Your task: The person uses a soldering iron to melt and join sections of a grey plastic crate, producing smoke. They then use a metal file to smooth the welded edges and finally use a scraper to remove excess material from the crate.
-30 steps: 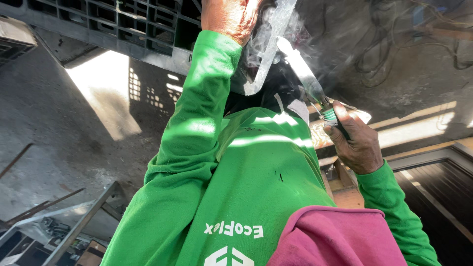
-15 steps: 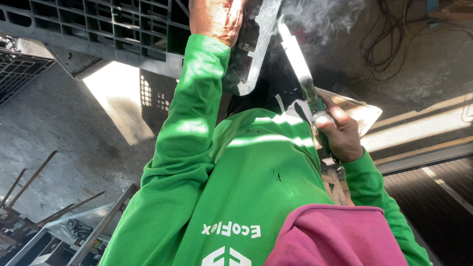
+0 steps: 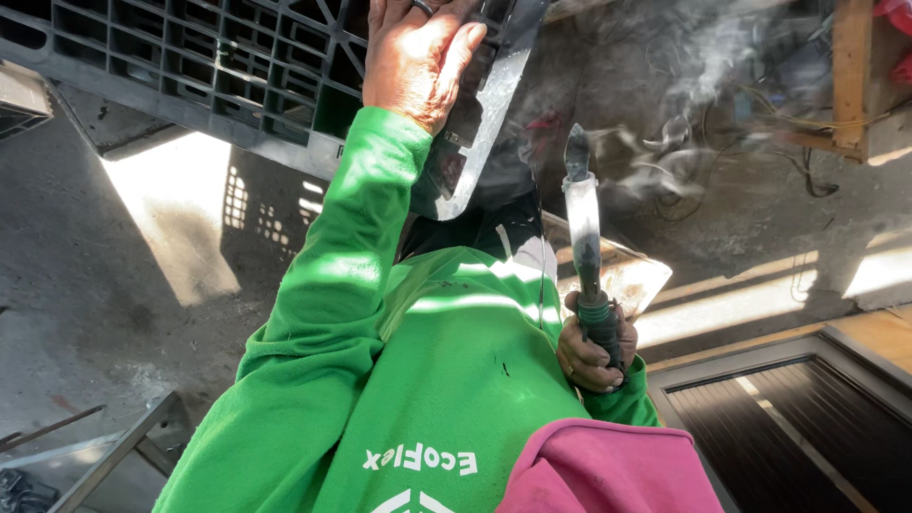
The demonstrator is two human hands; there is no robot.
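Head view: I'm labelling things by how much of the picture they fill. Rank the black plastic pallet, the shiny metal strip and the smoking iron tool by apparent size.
1. Black plastic pallet, largest, though cut off by the frame.
2. Shiny metal strip under the left hand.
3. Smoking iron tool in the right hand.
The strip and tool look close; the strip's top is out of frame, so that order is unsure.

A bright green sweatshirt [image 3: 418, 380] with white printing low on it fills the middle, and a magenta-pink cloth [image 3: 608, 470] sits at the bottom edge beside it. The left hand [image 3: 418, 57], wearing a dark ring [image 3: 423, 8], lies against a shiny silver-grey metal strip [image 3: 489, 104] in front of a black plastic pallet [image 3: 190, 57] with a grid of square openings, while the right hand [image 3: 594, 347] grips a tool [image 3: 584, 247] with a black handle, a teal-green collar, a pale whitish shaft and a dark grey tip. White smoke [image 3: 703, 57] drifts over the grey concrete floor [image 3: 114, 285], which is banded with bright sunlit patches and dark shadow, and tan wooden boards [image 3: 850, 66] stand at the right.
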